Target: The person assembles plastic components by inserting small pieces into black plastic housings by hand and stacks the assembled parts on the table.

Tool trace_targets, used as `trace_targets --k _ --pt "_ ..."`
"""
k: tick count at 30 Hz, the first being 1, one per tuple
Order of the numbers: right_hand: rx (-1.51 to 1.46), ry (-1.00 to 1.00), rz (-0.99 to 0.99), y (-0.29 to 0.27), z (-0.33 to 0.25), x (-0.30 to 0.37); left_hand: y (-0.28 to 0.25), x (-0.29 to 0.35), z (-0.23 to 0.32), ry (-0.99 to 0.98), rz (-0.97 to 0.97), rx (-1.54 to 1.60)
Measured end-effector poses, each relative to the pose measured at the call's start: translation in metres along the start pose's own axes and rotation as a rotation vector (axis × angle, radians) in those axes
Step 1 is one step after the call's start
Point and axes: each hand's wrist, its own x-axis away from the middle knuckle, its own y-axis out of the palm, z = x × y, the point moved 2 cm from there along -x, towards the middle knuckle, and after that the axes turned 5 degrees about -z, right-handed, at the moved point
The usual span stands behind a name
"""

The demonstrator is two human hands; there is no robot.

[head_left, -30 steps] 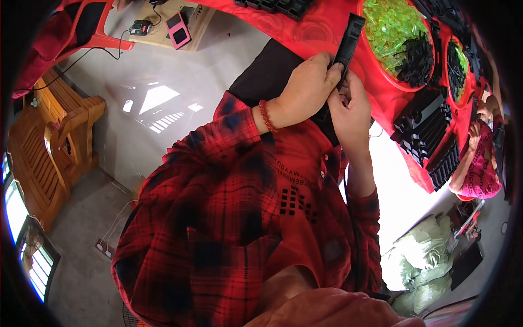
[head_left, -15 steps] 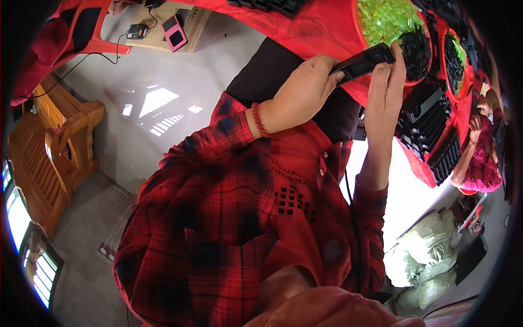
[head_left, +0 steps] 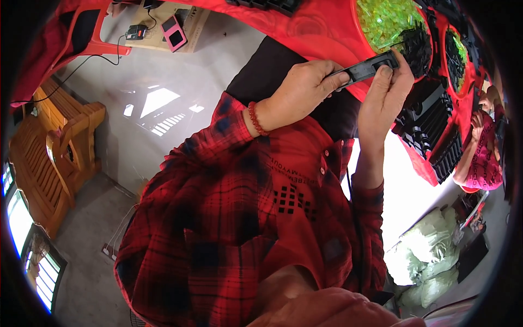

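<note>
A long black plastic part (head_left: pixel 364 70) with a shallow recess is held slantwise between my hands, above the edge of the red-covered table. My left hand (head_left: pixel 298 92) is closed on its lower end, thumb along the top. At the upper end, my right hand (head_left: pixel 381 101) grips it with the thumb on its face and the fingers around the tip. Just beyond lies a red basin (head_left: pixel 362 36) holding clear yellow-green pieces (head_left: pixel 384 22) and thin black pieces (head_left: pixel 415 49).
Several black parts (head_left: pixel 422 125) lie stacked at the table's right side, near a second red basin (head_left: pixel 466 82). A person in a pink-red top (head_left: pixel 485 158) works at far right. Pale sacks (head_left: pixel 433 240) stand below; a wooden bench (head_left: pixel 41 163) is at left.
The black part has tilted so that its recessed face shows more. My right hand has turned and its fingers have bent over the upper end; my left hand stays closed on the lower end.
</note>
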Motion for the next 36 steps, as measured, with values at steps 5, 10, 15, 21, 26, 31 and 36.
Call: trace_targets --k 5,10,15,21,26,31,36 --pt "-0.009 -0.086 0.026 0.005 -0.006 0.008 0.002 0.000 -0.003 -0.082 -0.062 0.169" --pt "0.111 -0.104 0.032 0.006 -0.013 0.018 0.006 0.008 -0.003 -0.071 -0.055 0.320" --pt "-0.003 -0.156 0.111 0.012 -0.006 0.020 0.010 0.004 -0.015 0.010 0.001 0.359" --pt "0.111 -0.016 0.045 0.001 -0.003 0.005 0.001 -0.003 -0.002 -0.141 -0.172 0.197" --pt "0.009 0.028 0.041 -0.002 0.008 0.001 -0.001 0.000 -0.001 -0.062 -0.132 0.167" --pt "-0.140 0.065 0.027 0.002 0.013 0.005 -0.001 0.000 -0.003 -0.059 -0.102 0.050" --pt "-0.203 0.087 0.046 0.005 0.016 0.007 -0.001 0.000 0.000 -0.027 -0.015 -0.030"
